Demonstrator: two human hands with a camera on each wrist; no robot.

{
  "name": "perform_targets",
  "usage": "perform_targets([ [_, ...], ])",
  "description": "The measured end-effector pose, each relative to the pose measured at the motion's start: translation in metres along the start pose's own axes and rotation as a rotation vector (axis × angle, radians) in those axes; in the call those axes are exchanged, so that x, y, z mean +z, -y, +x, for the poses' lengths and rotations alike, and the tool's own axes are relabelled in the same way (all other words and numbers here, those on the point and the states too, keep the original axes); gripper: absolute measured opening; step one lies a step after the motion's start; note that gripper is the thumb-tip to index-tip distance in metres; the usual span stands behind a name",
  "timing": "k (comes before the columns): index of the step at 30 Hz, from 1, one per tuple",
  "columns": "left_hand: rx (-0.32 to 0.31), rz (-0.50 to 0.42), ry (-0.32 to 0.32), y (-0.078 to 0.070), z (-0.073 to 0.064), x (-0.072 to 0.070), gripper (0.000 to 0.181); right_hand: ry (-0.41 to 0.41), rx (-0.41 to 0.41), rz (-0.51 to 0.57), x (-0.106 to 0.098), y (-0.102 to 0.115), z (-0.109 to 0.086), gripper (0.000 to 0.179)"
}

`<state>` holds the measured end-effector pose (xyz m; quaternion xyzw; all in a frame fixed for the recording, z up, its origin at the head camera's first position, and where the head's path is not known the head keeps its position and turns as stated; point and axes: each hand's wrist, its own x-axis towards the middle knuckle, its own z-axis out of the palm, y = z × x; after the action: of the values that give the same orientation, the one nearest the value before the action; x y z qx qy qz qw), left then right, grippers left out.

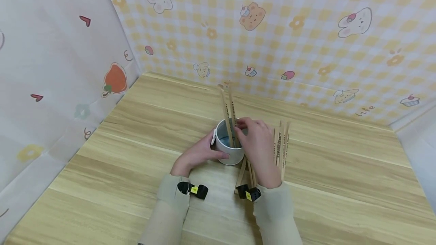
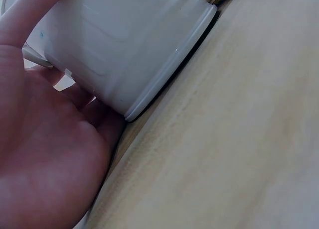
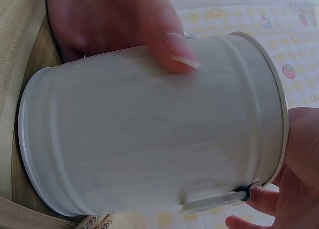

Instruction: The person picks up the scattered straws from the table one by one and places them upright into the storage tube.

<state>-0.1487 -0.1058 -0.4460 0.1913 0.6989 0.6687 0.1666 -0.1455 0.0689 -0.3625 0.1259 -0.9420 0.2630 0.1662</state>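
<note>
A white metal pail [image 1: 231, 157] with side handle lugs stands on the table. Two wooden chopsticks [image 1: 225, 112] with dark printing lean upright in it. My left hand [image 1: 201, 150] grips the pail's left side, its thumb across the front wall and fingers behind. In the right wrist view, the left thumb [image 3: 172, 47] lies along the pail's wall. At the right of the rim, my right hand [image 1: 257, 139] is bent over the opening, pinching the right chopstick [image 1: 232, 106] between thumb and fingertips. Some of its fingers show outside the rim beside a lug [image 3: 214, 201].
Several more printed chopsticks [image 1: 282, 150] lie to the right of my right hand, partly hidden by it. Other sticks [image 1: 241, 173] lie under the right wrist, in front of the pail. A yellow checked cloth [image 1: 299, 48] hangs behind the wooden table [image 1: 340, 184].
</note>
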Motion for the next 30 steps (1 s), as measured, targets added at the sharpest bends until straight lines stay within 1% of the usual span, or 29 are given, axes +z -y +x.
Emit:
perform_targets([
  [5, -0.005, -0.005, -0.004, 0.001, 0.0, -0.001, 0.089, 0.014, -0.002, 0.019, -0.001, 0.0, 0.001, 0.017],
  [8, -0.002, -0.002, -0.006, 0.002, 0.001, -0.001, 0.088, 0.023, 0.003, 0.069, -0.004, 0.0, 0.002, 0.016],
  [10, 0.003, 0.008, -0.011, 0.002, 0.001, -0.002, 0.087, 0.028, 0.013, 0.126, -0.008, -0.001, 0.003, 0.017],
  [13, 0.01, 0.023, -0.019, 0.002, 0.001, -0.002, 0.088, 0.015, 0.063, 0.185, -0.014, -0.006, 0.004, 0.021],
  [16, 0.009, 0.024, -0.024, 0.002, 0.0, -0.001, 0.09, -0.038, 0.116, 0.234, -0.021, -0.014, 0.004, 0.024],
  [20, 0.013, 0.008, -0.024, 0.002, 0.0, -0.001, 0.093, -0.107, 0.18, 0.264, -0.028, -0.028, 0.005, 0.025],
  [22, 0.013, 0.003, -0.022, 0.001, -0.001, 0.0, 0.093, -0.113, 0.23, 0.258, -0.031, -0.037, 0.004, 0.025],
  [24, 0.005, 0.003, -0.021, 0.001, -0.001, 0.0, 0.093, -0.095, 0.289, 0.24, -0.032, -0.047, 0.004, 0.026],
  [27, -0.015, 0.008, -0.025, -0.001, -0.001, 0.0, 0.092, -0.031, 0.371, 0.196, -0.032, -0.064, 0.002, 0.03],
  [30, -0.03, 0.0, -0.024, -0.005, -0.002, 0.001, 0.092, 0.045, 0.422, 0.213, -0.033, -0.079, -0.001, 0.038],
])
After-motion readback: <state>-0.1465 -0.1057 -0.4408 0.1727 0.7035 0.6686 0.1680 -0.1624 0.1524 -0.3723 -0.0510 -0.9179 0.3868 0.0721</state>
